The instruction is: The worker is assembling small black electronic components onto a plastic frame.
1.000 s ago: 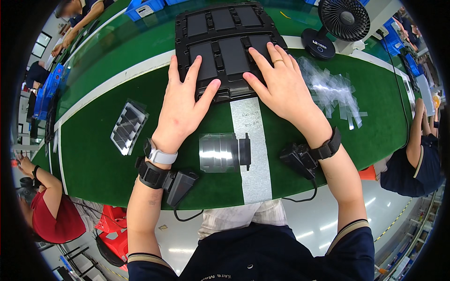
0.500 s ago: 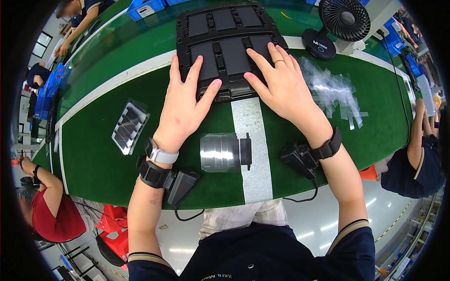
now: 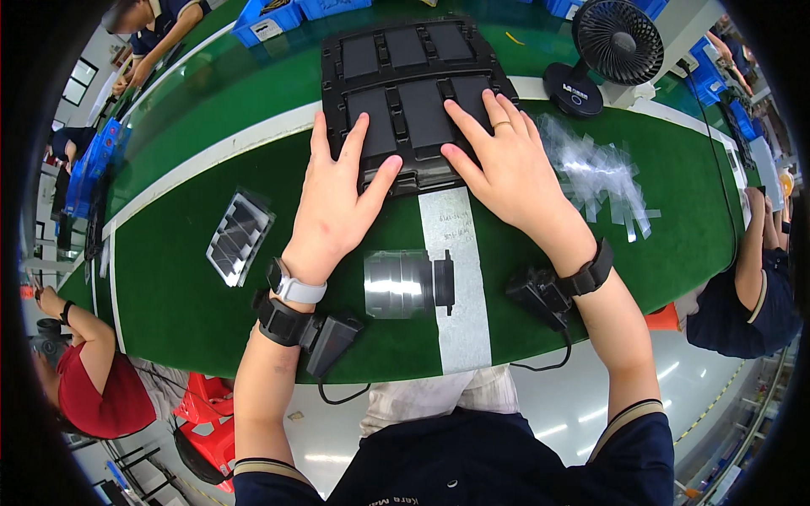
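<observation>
A black plastic tray point(image 3: 397, 171) lies across the far side of the green table, with several dark flat rectangular panels point(image 3: 426, 118) in its pockets. My left hand point(image 3: 331, 202) rests on its near left corner, fingers spread. My right hand point(image 3: 510, 164) lies flat over the near right part, fingers apart, a ring on one finger. Neither hand is wrapped round anything. Between my forearms lies a stack of clear film point(image 3: 396, 285), its right end by a black slotted strip point(image 3: 444, 282). Left of my left wrist lies a clear-wrapped pack of dark strips point(image 3: 240, 239).
Clear plastic strips point(image 3: 591, 173) lie in a pile right of my right hand. A black desk fan point(image 3: 618, 42) stands behind them. A pale tape band point(image 3: 464, 337) crosses the green table point(image 3: 169, 312). Blue bins point(image 3: 267, 21) stand at the back. Other people work at both sides.
The whole table scene sits slightly lower in the picture. My hands stay spread on the tray, with little visible movement against it.
</observation>
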`<state>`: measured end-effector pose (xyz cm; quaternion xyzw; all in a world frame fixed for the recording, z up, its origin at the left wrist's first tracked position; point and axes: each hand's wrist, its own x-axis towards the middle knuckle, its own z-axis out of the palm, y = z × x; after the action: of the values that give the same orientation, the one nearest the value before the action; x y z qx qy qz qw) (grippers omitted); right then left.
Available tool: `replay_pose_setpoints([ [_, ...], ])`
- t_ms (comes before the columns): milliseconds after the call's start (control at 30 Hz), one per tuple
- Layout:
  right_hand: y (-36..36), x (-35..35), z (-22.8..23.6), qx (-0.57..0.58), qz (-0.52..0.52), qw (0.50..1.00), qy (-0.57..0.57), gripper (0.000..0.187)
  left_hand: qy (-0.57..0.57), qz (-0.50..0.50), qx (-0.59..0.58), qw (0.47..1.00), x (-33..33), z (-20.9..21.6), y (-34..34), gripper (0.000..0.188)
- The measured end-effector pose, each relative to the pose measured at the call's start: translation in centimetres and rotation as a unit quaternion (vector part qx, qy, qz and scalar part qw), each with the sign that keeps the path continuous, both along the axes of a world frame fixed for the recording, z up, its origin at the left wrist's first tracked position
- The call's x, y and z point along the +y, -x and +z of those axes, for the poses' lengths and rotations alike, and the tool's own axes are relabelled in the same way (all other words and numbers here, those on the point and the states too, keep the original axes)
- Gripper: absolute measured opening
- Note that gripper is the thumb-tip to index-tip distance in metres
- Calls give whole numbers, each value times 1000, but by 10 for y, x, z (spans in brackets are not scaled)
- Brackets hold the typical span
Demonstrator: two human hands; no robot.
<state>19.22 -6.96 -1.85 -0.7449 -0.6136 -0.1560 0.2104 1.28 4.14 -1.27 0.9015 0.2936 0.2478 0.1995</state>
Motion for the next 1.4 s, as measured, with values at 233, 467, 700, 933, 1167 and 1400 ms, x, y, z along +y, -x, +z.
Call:
replay_pose_setpoints([
  [233,1,-4,-3,32,10,999,-18,48,-2,-11,-25,1000,-4,-2,0,60],
  [467,5,-5,-7,41,1,999,-13,51,17,-11,-22,1000,-7,0,2,60],
  [700,7,-3,-5,70,0,997,-15,52,7,-6,-16,1000,-6,2,4,59],
  [933,7,1,-11,79,-3,997,-2,53,32,-13,-17,999,-5,1,2,56],
  [1167,5,-2,-12,68,-13,998,14,53,58,-14,-4,998,-7,3,-2,57],
  [1400,7,1,-10,81,-3,997,14,54,49,-5,-10,999,-6,2,1,57],
])
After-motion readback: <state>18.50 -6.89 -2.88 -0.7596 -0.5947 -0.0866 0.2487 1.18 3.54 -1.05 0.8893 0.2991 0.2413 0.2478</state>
